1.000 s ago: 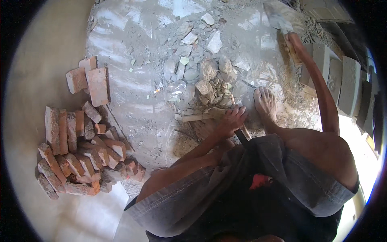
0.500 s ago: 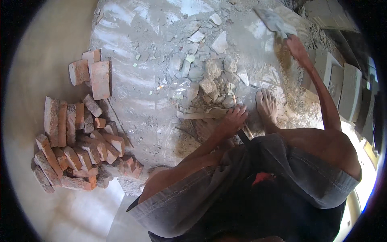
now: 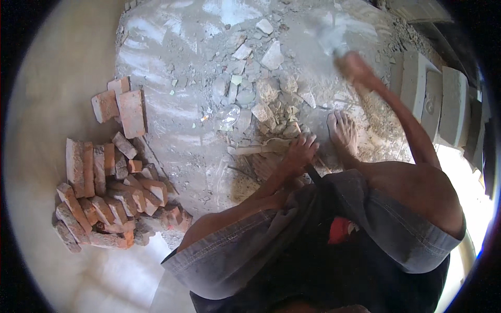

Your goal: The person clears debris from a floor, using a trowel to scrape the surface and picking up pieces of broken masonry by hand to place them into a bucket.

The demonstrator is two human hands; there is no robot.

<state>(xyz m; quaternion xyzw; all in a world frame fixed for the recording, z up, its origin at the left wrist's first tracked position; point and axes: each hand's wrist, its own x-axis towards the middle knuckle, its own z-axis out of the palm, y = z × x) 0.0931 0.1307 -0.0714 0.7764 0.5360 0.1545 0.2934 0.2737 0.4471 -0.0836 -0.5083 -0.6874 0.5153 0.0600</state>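
My right hand (image 3: 358,71), smeared by motion, is closed on the handle of a trowel (image 3: 331,39). Its blurred pale blade is over the dusty floor (image 3: 175,117), right of the rubble. Between my bare feet, my left hand (image 3: 301,151) has its fingers curled. A dark flat bar (image 3: 313,175) comes out below it toward my shorts; what sits inside the fingers is hidden. Just left of that hand lies a long pale piece (image 3: 255,149). Broken masonry chunks (image 3: 265,112) are heaped just beyond it.
Red bricks (image 3: 99,188) are stacked at the left, with a few more bricks (image 3: 131,112) farther up along the slab's edge. Grey blocks (image 3: 453,104) line the right side. Flat stone and tile fragments (image 3: 272,56) are scattered over the far middle.
My right hand and the trowel have swept left and slightly nearer. My left hand stays between my feet. The whole view has shifted a little.
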